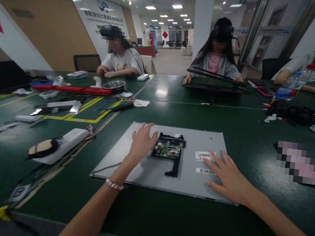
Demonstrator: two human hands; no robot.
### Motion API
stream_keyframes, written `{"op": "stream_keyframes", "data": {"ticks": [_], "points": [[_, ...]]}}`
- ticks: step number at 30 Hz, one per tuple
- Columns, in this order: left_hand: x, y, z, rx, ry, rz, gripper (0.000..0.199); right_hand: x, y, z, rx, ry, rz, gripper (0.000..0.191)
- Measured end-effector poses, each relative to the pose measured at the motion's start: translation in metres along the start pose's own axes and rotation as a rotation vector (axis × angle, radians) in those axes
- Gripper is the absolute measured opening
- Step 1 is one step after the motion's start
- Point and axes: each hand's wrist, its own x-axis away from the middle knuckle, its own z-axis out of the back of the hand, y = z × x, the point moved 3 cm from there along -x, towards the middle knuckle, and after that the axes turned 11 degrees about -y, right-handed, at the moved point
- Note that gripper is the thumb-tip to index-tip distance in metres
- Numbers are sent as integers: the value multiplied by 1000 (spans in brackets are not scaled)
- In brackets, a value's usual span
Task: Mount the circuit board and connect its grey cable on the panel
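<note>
A grey metal display panel (138, 173) lies flat on the green table before me, back side up. In its middle sits a green circuit board (167, 150) in a black plastic bracket (172, 170). My left hand (143, 139) is over the panel just left of the board, fingers apart and holding nothing. Across the panel's right part my right hand (226, 177) spreads its fingers, by a white label (204, 156) and a barcode sticker (205, 171). Whether either palm presses on the metal I cannot tell. A thin dark cable (107, 168) runs along the panel's left side, partly behind my left wrist.
Opposite, a person (216, 60) holds a black screen frame (215, 77). Two others sit at left and right. A white power strip (67, 144), tools and wires lie to the left. Bottles (291, 85), a black bundle (294, 113) and a blurred pink item (299, 163) are at right.
</note>
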Motion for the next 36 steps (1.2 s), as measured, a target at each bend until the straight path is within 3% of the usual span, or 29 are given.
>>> {"op": "stream_keyframes", "data": {"ticks": [14, 22, 28, 36], "points": [[4, 8, -6, -31, -10, -36, 38, -42, -39, 0, -42, -19, 85, 76], [1, 4, -15, -93, 17, -60, 37, -64, -63, 2, -59, -133, 38, 81], [2, 8, -14, -121, -27, -90, 33, -79, -79, 4, -62, -140, 54, 81], [5, -1, -9, -299, -44, 29, 42, -85, -90, 4, -50, -97, 42, 76]]}}
